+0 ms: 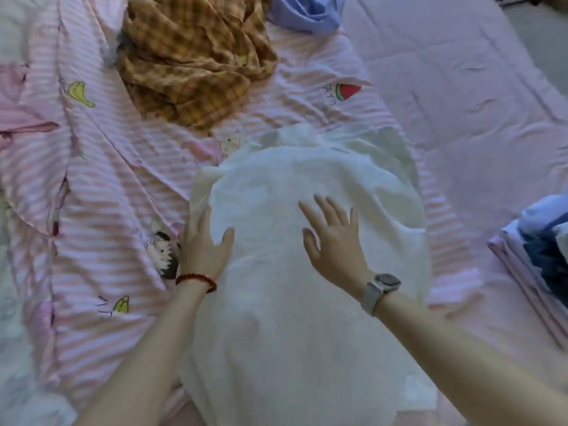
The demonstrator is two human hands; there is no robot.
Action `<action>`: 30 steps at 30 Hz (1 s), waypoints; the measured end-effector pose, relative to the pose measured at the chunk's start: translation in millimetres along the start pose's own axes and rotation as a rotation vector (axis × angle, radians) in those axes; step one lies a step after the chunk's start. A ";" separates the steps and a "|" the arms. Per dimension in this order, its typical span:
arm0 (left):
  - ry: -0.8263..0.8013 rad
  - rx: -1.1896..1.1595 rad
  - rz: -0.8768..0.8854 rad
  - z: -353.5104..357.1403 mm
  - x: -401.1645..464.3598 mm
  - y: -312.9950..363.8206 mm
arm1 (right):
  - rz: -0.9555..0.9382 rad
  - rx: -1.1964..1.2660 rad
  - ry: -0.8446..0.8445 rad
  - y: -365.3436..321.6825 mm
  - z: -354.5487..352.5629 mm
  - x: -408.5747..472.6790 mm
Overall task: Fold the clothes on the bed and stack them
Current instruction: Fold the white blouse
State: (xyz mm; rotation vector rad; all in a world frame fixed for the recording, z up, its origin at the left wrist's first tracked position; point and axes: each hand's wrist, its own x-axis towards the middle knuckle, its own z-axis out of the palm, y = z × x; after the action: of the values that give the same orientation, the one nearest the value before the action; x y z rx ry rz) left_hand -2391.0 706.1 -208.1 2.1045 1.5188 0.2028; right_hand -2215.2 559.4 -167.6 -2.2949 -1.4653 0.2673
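A white garment (292, 186) lies spread flat on the bed in front of me, reaching from the middle down to the near edge. My left hand (204, 244) rests flat on its left edge with straight fingers. My right hand (333, 238) lies flat on the middle of the cloth, fingers spread. Neither hand grips anything. A crumpled brown-and-yellow checked garment (196, 59) sits farther back on the bed. Beside it at the top lies a bunched light blue garment (310, 12).
The pink striped bedsheet (101, 186) with fruit prints covers the left and middle; a plain pink sheet (461, 87) lies to the right. A stack of folded clothes (534, 247) sits at the right edge. A pink cloth (21, 118) lies at the far left.
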 end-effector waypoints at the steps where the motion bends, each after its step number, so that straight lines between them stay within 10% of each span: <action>1: -0.025 0.067 -0.001 8.1 -17.8 -16.8 | -0.075 -0.050 -0.042 -5.6 15.3 -14.1; 9: -0.314 0.495 0.187 58.6 -106.6 -57.9 | 0.000 -0.393 -0.760 51.6 97.4 -66.9; 13: 0.111 0.041 0.002 44.4 -107.6 -65.3 | 0.002 -0.403 -0.685 46.0 95.0 -61.4; 17: 0.012 -0.101 -0.559 24.2 -111.1 -97.0 | 0.054 -0.142 -0.392 5.5 88.2 -64.4; 23: -0.110 -0.272 -0.232 4.2 -135.4 -69.1 | -0.370 0.240 -0.421 -50.2 85.1 -75.0; 26: -0.535 -0.299 0.147 0.4 -156.3 -52.7 | -0.236 0.230 -0.493 -39.4 92.4 -61.1; 28: -0.661 -0.339 0.014 -0.4 -158.8 -63.9 | -0.014 0.194 -0.571 -19.4 92.8 -51.6; 30: -0.321 -0.377 -0.218 -0.1 -149.9 -80.2 | 0.186 0.235 -0.570 -4.1 87.1 -49.0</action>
State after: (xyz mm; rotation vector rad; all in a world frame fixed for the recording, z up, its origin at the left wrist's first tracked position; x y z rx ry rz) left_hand -2511.5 586.8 -220.8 1.5789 1.3785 0.0601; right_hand -2271.8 536.8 -246.9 -2.2581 -1.3589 1.1614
